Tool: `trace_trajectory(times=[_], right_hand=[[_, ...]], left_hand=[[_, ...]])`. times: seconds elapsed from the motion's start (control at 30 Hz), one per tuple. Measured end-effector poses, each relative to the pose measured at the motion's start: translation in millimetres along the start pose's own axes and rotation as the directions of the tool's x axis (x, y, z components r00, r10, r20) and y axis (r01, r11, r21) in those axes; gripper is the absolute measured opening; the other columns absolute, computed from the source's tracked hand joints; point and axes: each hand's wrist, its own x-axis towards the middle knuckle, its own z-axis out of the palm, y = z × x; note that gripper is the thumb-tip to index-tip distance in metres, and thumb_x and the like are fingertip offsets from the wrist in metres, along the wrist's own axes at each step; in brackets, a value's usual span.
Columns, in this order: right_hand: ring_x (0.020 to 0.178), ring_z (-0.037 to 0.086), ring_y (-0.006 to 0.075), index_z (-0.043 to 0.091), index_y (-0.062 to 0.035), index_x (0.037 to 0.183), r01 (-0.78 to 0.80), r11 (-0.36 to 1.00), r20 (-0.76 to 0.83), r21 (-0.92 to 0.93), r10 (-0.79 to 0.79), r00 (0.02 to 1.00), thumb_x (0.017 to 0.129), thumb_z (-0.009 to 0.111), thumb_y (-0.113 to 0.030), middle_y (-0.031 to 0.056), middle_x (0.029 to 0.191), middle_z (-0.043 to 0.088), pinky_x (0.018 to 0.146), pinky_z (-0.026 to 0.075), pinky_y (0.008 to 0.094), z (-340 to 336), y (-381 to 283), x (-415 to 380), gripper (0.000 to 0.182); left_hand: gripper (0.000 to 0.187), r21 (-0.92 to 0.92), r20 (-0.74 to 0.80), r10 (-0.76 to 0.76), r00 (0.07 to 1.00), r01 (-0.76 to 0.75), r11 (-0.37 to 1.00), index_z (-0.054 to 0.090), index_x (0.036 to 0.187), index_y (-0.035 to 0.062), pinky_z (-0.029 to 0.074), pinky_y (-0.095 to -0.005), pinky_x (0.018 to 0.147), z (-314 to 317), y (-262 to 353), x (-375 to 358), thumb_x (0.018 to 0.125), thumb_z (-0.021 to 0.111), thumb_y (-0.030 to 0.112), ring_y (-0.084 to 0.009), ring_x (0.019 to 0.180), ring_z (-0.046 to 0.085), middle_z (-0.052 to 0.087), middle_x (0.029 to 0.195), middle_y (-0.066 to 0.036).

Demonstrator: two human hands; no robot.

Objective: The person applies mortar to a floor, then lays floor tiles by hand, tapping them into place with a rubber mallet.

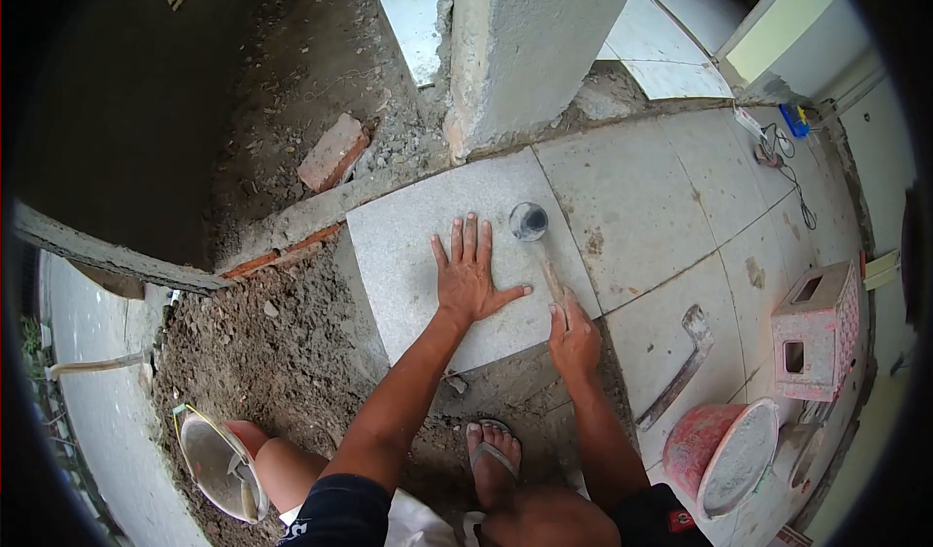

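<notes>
My left hand [467, 280] lies flat with fingers spread on a light grey floor tile [408, 231]. The tile sits beside the laid tiles, its far corner close to the foot of a concrete pillar. In my right hand [575, 336] is the wooden handle of a rubber mallet [529, 222]. The mallet's round head, pale with a dark centre, overlaps the tile's right part in this view. My fingers wrap the handle near the tile's right edge.
Laid tiles [641, 217] spread to the right, with a rusty flat metal tool [677, 367] on them. A bucket of grey mix [724, 458] and a pink stool [816, 333] stand there. Loose soil [253, 343] and another bucket [216, 464] lie left. The pillar [530, 51] rises ahead, near a brick [333, 152].
</notes>
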Motion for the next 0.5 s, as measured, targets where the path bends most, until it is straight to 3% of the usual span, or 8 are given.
trace_trajectory(times=[0.07, 0.37, 0.5], right_hand=[[0.102, 0.07, 0.0455, 0.063, -0.0044, 0.136, -0.071, 0.998, 0.093, 0.002, 0.07, 0.993, 0.101, 0.061, -0.027, 0.026, 0.114, 0.072, 0.086, 0.057, 0.0489, -2.2, 0.7, -1.7, 0.041], [0.104, 0.069, 0.0455, 0.063, -0.0049, 0.135, -0.085, 0.995, 0.043, 0.054, 0.083, 0.996, 0.1, 0.063, -0.026, 0.026, 0.116, 0.071, 0.088, 0.056, 0.0489, -5.1, 1.0, -21.1, 0.041], [0.104, 0.07, 0.045, 0.064, -0.0027, 0.134, -0.09, 0.994, 0.11, 0.056, 0.084, 0.99, 0.1, 0.063, -0.024, 0.026, 0.116, 0.071, 0.089, 0.056, 0.048, -13.1, 7.3, -26.3, 0.04]], left_hand=[[0.139, 0.004, 0.016, 0.006, 1.0, -0.006, 1.0, 0.013, 0.165, 0.0012, -0.003, -0.069, 0.122, -0.2, 3.2, -3.1, 0.071, 0.047, 0.099, -0.0412, 0.159, 0.002, 0.009, 0.172, -0.023], [0.14, 0.02, -0.001, 0.015, 1.0, -0.015, 1.0, 0.013, 0.164, 0.0, -0.004, -0.0686, 0.122, 4.0, 1.5, 1.1, 0.071, 0.048, 0.099, -0.0415, 0.159, 0.001, 0.008, 0.172, -0.023], [0.14, 0.014, 0.002, 0.011, 1.0, -0.011, 1.0, 0.012, 0.165, 0.0012, -0.004, -0.0686, 0.122, 6.5, 3.6, 2.3, 0.071, 0.048, 0.099, -0.0415, 0.159, 0.001, 0.008, 0.172, -0.023]])
